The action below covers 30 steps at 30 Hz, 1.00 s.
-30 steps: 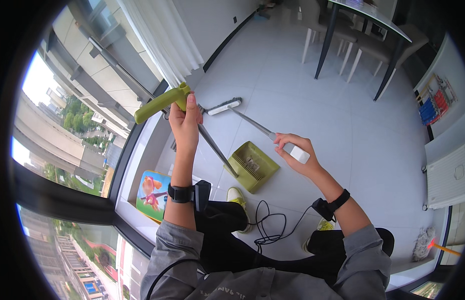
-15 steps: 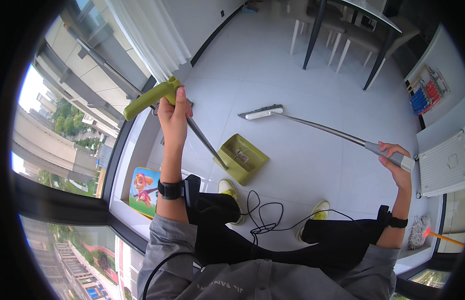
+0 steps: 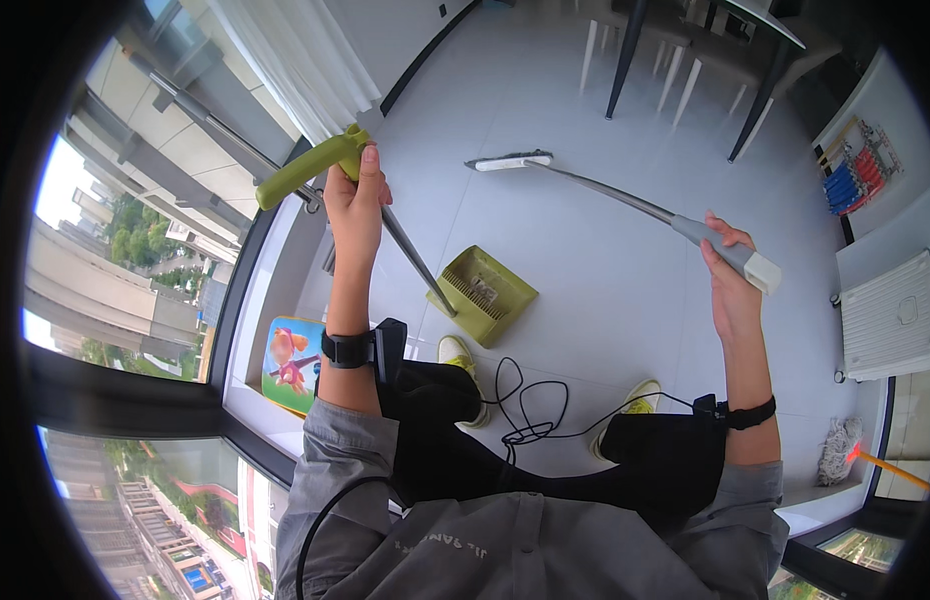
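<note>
My left hand (image 3: 357, 196) is closed round the green top of a long-handled dustpan, just below its sideways grip. The handle slants down to the green dustpan (image 3: 505, 318), which rests on the floor in front of my feet with its toothed comb showing and some greyish debris inside. My right hand (image 3: 731, 262) grips the grey and white end of a broom handle. From there the thin metal shaft runs up and left to the broom head (image 3: 513, 161), white with dark bristles, which lies at the floor beyond the dustpan, apart from it.
A dining table (image 3: 765, 22) and chairs (image 3: 720, 62) stand at the far right. Beside me on the right are a white suitcase-like panel on wheels (image 3: 890, 318) and a mop (image 3: 840, 450). A black cable (image 3: 530, 430) loops between my shoes. Windows and a cartoon-printed board (image 3: 290, 362) line the left.
My right hand has moved left and up, and the broom head has shifted farther away and slightly left. My left hand has risen a little; the dustpan sits nearly where it was.
</note>
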{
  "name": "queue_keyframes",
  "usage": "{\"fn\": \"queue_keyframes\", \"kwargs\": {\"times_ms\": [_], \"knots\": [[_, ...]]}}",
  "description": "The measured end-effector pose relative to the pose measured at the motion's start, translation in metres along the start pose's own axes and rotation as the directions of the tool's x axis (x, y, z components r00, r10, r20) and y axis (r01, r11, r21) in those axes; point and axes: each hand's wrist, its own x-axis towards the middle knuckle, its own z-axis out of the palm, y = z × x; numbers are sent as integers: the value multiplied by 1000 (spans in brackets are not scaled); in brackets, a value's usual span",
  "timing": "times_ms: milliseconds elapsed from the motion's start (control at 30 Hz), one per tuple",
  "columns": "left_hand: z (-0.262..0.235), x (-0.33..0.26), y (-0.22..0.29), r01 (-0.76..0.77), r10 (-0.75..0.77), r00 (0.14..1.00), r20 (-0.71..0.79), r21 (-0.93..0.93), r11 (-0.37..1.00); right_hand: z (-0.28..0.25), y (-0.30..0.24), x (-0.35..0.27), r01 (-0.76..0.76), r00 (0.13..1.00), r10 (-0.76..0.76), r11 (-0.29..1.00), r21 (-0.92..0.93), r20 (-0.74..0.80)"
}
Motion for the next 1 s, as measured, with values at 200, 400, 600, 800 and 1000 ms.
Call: {"fn": "queue_keyframes", "kwargs": {"times_ms": [200,400,600,800,1000], "knots": [[-3,-2,1,17,-17,1000,1,-63,998,22,62,-2,-149,986,147,989,18,83],[-5,-1,1,10,-10,1000,-7,-44,999,40,74,-24,-344,915,340,939,20,-218],[-5,0,1,16,-17,1000,-6,-64,998,53,71,-45,-240,970,243,948,-211,-13],[-6,-4,4,48,-48,999,-10,-47,998,14,34,-5,-97,956,140,980,-173,259],[0,-4,2,38,-39,999,-7,-33,999,-32,0,3,-57,965,139,938,-343,221]]}}
